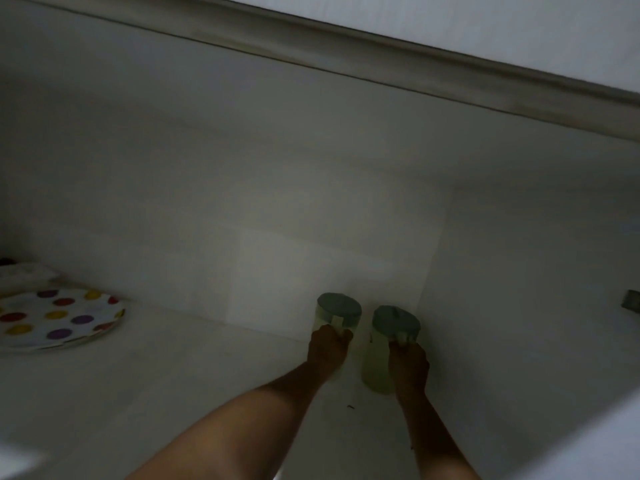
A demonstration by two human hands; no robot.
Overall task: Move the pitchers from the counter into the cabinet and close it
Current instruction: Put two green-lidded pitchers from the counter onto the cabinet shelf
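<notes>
- The view looks down into a dim white cabinet (pixel 346 168), with a pale shelf floor running across the lower half of the frame.
- Two pitchers stand upright side by side near the back wall, close together with a narrow gap between them.
- The left pitcher (pixel 337 315) has a pale, see-through body and a grey-green round lid; the lower part of its body is hidden behind the hand.
- The right pitcher (pixel 384 344) has the same kind of lid and a pale yellowish body that reaches down to the shelf floor.
- The left hand (pixel 327 348) is wrapped around the handle of the left pitcher, its fingers curled shut on it just under the lid.
- The right hand (pixel 408 368) is wrapped around the handle of the right pitcher, its fingers curled shut on that handle in the same way.
- Both bare forearms reach in from the bottom edge of the frame, the left one from further left and lit more brightly.
- A plate with coloured dots (pixel 59 318) lies at the far left of the shelf floor, well apart from the pitchers, partly resting on something pale behind it that is too blurred to tell.
- A small metal fitting (pixel 631 299) shows at the right edge.
- A small dark speck (pixel 350 407) lies on the shelf floor between the two forearms.
</notes>
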